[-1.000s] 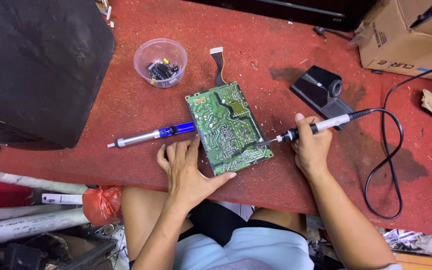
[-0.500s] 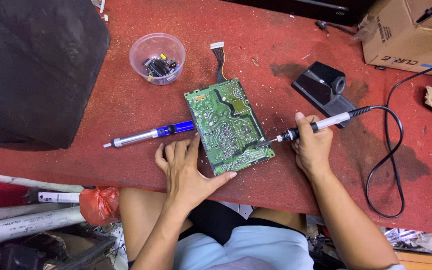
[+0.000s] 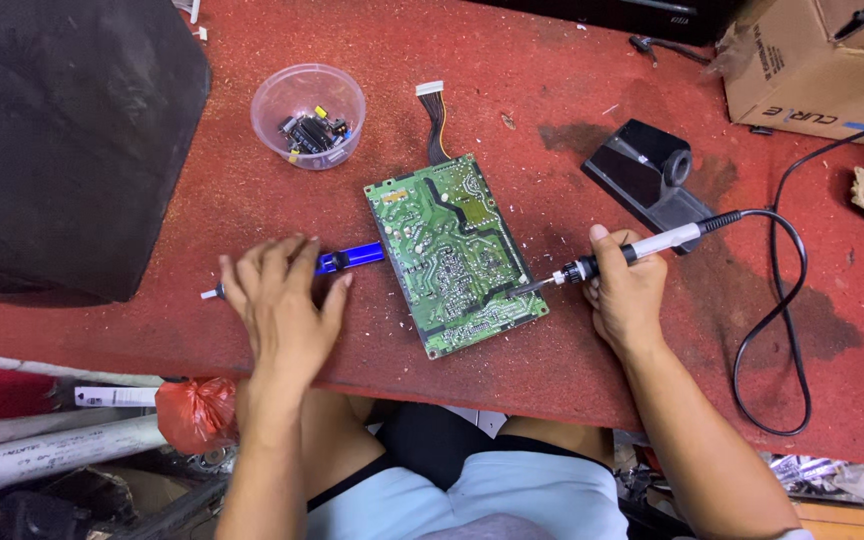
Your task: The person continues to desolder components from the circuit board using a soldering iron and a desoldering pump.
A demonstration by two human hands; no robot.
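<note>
- A person sits at a red tabletop [image 3: 552, 80], seen from above.
- A green circuit board [image 3: 452, 250] lies flat in the middle of the tabletop, solder side up, tilted slightly. A short bundle of wires [image 3: 434, 120] trails from its far edge.
- The right hand [image 3: 627, 295] grips a soldering iron [image 3: 632, 250] like a pen, fingers curled around the handle. The tip touches the board's right edge, and the hand rests on the tabletop, probably for steadiness.
- The iron's black cord [image 3: 782, 300] loops off to the right, away from the board.
- The left hand [image 3: 282, 300] lies with fingers spread over a blue and silver desoldering pump [image 3: 352, 260], just left of the board. Whether it is gripping the pump cannot be told.
- A black iron stand [image 3: 642, 170] sits beyond the right hand, within easy reach.
- A clear round plastic cup [image 3: 307, 115], far left of the board, holds a small heap of dark electronic parts.
- A large black object [image 3: 62, 140] fills the far left corner; a cardboard box [image 3: 822, 60] sits at the far right.
</note>
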